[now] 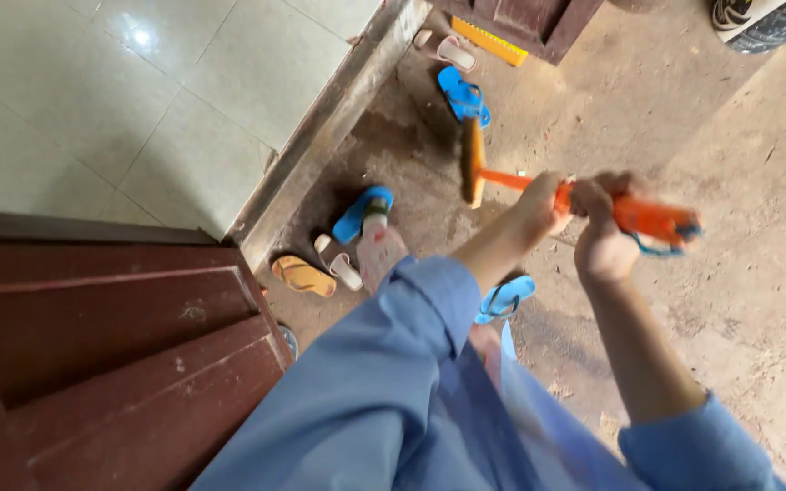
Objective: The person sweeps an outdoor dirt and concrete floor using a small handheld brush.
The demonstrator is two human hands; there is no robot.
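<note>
The person's left hand [539, 207] is closed around the orange handle of a broom [584, 202], near the middle of the stick. The right hand [604, 238] is closed around the same handle, just beside the left hand and a bit nearer the top end. The broom is bright orange, with a long thin stick and a flat brush head. A small blue loop hangs from the top end, at about 3 o'clock from the hands. The brush head points to about 10 o'clock from the hands and is down by the dirt floor [739, 273]. It looks a little blurry. Both arms reach out in front of the body, and both blue sleeves are pushed up, so the forearms are bare. The left arm comes up from 7 o'clock and the right arm comes up from 5 o'clock. Just past the brush head, at 11 o'clock, lies a blue sandal [464, 95]. A pink sandal [455, 53] lies a bit farther that way. At 9 o'clock from the hands the person's foot wears a blue flip-flop [362, 213], and a yellow sandal [303, 275] lies near it. A dark red wooden door [102, 345] stands at 8 o'clock.
</note>
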